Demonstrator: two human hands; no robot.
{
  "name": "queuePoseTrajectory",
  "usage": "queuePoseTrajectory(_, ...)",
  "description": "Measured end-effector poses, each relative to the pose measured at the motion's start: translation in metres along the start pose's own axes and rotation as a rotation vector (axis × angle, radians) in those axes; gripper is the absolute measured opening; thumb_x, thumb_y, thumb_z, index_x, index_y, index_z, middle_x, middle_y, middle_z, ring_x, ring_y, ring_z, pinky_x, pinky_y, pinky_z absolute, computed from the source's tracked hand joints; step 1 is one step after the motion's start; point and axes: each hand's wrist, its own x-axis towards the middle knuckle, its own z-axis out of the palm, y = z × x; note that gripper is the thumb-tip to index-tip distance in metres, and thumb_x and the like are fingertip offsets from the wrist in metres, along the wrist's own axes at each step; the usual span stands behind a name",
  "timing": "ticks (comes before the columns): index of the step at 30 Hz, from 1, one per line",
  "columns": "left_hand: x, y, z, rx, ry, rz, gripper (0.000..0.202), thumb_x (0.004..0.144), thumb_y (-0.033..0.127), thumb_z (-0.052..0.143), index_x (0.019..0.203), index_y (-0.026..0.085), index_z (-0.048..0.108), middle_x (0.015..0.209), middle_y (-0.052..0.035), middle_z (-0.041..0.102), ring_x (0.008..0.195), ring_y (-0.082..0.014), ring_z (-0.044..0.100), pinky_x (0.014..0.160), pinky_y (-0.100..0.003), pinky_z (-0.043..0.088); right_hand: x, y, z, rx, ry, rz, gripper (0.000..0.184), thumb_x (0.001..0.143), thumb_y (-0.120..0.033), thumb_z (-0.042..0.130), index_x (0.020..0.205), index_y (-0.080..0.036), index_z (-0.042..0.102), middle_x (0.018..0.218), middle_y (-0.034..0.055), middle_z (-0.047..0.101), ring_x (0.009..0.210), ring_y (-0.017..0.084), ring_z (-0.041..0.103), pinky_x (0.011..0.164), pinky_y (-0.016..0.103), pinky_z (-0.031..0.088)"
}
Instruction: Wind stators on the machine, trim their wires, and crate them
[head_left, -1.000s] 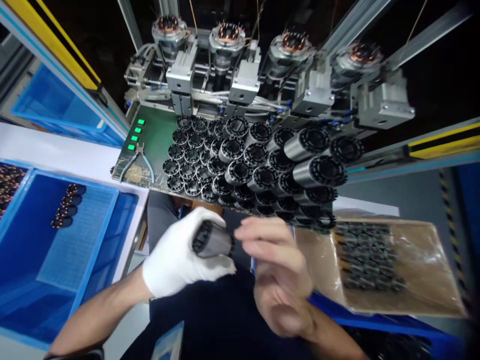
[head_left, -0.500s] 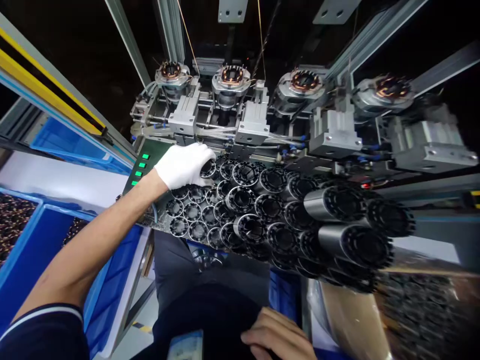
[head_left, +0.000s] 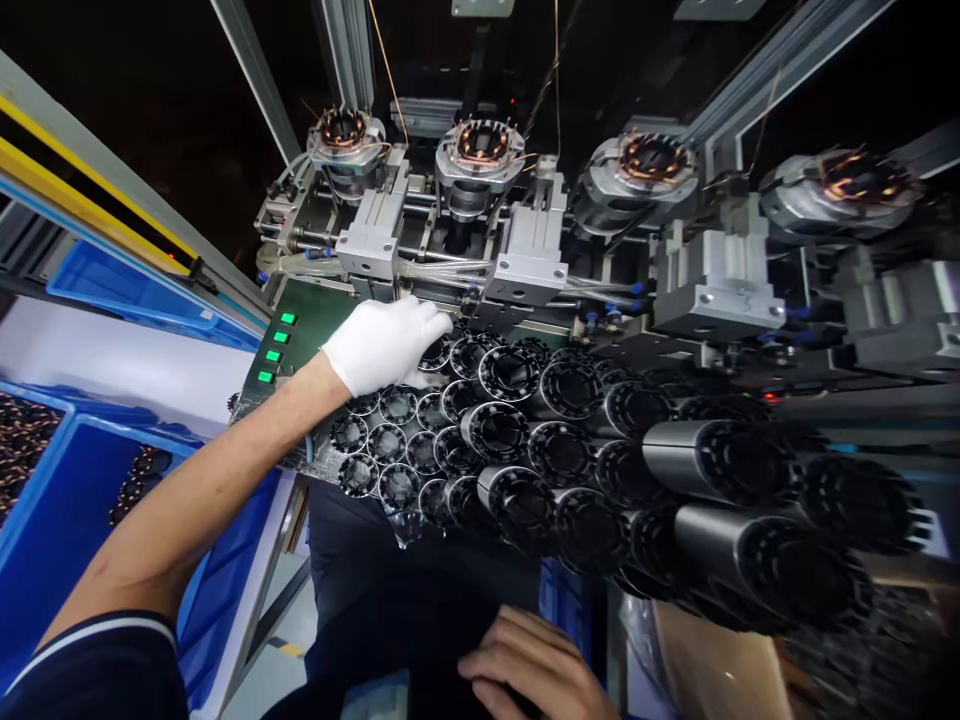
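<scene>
A winding machine (head_left: pixel 525 230) fills the back of the view, with four copper-wound stators seated in a row along its top. Below it, a green worktop (head_left: pixel 315 305) carries a dense block of upright black-capped stator cores (head_left: pixel 570 450) standing side by side. Blue bins (head_left: pixel 67 500) lie to the left. The gloved left hand (head_left: pixel 386 340) rests at the far left corner of the block, its grip closed narrowly around one stator core (head_left: pixel 435 352) among its neighbours. That core looks like stiff laminated steel, likely heavy for its size and smooth-sided, so the outer cylinder wall is the safer hold than the thin plastic end teeth. The bare right hand (head_left: pixel 532 670) sits low near the body, fingers loosely curled and holding nothing visible.
</scene>
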Motion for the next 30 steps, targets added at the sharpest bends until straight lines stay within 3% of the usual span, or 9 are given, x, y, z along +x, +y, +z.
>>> queuePoseTrajectory(6,-0.012,0.002,-0.025,-0.025,-0.015,-0.035,0.094,0.097,0.073,0.084,0.172,0.024,0.055,0.141,-0.0135,0.075,0.130,-0.0377,0.071,0.087,-0.041,0.058,0.003,-0.005,-0.001,-0.062,-0.110,0.004,0.026,0.126,-0.037,0.048,0.120,-0.027,0.072,0.092,0.0006,0.078,0.081,0.018,0.072,0.073,0.030,0.055)
queuePoseTrajectory(9,-0.048,-0.011,-0.047,-0.103,0.053,-0.156,0.095,0.094,0.074,0.087,0.173,0.030,0.055,0.148,-0.0102,0.073,0.134,-0.0362,0.071,0.103,-0.044,0.061,-0.007,-0.008,-0.006,-0.107,-0.160,0.047,0.023,0.125,-0.034,0.050,0.127,-0.029,0.073,0.100,0.0009,0.080,0.088,0.019,0.075,0.078,0.031,0.058)
queuePoseTrajectory(11,-0.086,-0.020,-0.052,-0.192,0.157,-0.391,0.077,0.104,0.063,0.083,0.170,0.032,0.057,0.158,-0.0057,0.070,0.146,-0.0304,0.067,0.119,-0.042,0.057,-0.017,-0.008,-0.008,-0.123,-0.164,0.074,0.022,0.124,-0.032,0.052,0.132,-0.031,0.073,0.105,0.0007,0.081,0.093,0.020,0.076,0.083,0.031,0.060)
queuePoseTrajectory(14,-0.150,-0.022,-0.033,-0.210,0.233,-0.818,0.054,0.113,0.044,0.072,0.162,0.024,0.063,0.157,-0.0094,0.071,0.145,-0.0299,0.069,0.123,-0.045,0.056,-0.031,-0.007,-0.006,-0.138,-0.174,0.117,0.021,0.121,-0.027,0.057,0.134,-0.032,0.073,0.109,-0.0001,0.081,0.096,0.020,0.078,0.084,0.032,0.061)
queuePoseTrajectory(17,-0.200,-0.004,0.012,-0.243,0.099,-1.055,0.044,0.107,0.044,0.074,0.141,0.015,0.076,0.130,-0.0167,0.082,0.118,-0.0388,0.080,0.102,-0.052,0.066,-0.036,-0.007,0.000,-0.162,-0.184,0.152,0.021,0.119,-0.024,0.063,0.133,-0.032,0.075,0.111,-0.0001,0.082,0.097,0.022,0.078,0.082,0.034,0.060)
queuePoseTrajectory(22,-0.215,0.023,0.073,-0.322,0.050,-1.216,0.045,0.103,0.031,0.064,0.142,0.015,0.075,0.144,-0.0275,0.075,0.133,-0.0473,0.074,0.108,-0.055,0.060,-0.022,-0.018,0.008,-0.216,-0.246,0.123,0.024,0.117,-0.021,0.064,0.136,-0.029,0.077,0.116,0.0033,0.082,0.102,0.026,0.078,0.092,0.042,0.061)
queuePoseTrajectory(25,-0.211,0.017,0.074,-0.415,0.112,-1.299,0.043,0.097,0.033,0.065,0.134,0.013,0.074,0.127,-0.0277,0.079,0.123,-0.0485,0.076,0.107,-0.056,0.058,-0.008,-0.030,0.012,-0.223,-0.278,0.058,0.027,0.116,-0.020,0.063,0.138,-0.027,0.078,0.119,0.0058,0.082,0.105,0.029,0.077,0.097,0.047,0.061)
queuePoseTrajectory(27,-0.220,0.015,0.062,-0.494,0.200,-1.336,0.036,0.096,0.035,0.063,0.125,0.017,0.073,0.106,-0.0202,0.079,0.112,-0.0443,0.077,0.102,-0.053,0.058,0.001,-0.039,0.014,-0.205,-0.268,0.020,0.029,0.117,-0.022,0.064,0.142,-0.027,0.078,0.123,0.0063,0.083,0.108,0.028,0.077,0.099,0.046,0.062)
queuePoseTrajectory(30,-0.250,0.039,0.039,-0.645,0.402,-1.290,0.028,0.099,0.042,0.054,0.117,0.024,0.064,0.092,-0.0085,0.068,0.096,-0.0327,0.070,0.092,-0.042,0.055,0.009,-0.053,0.018,-0.059,-0.130,0.006,0.030,0.116,-0.027,0.066,0.143,-0.028,0.079,0.127,0.0066,0.082,0.114,0.026,0.077,0.104,0.042,0.063)
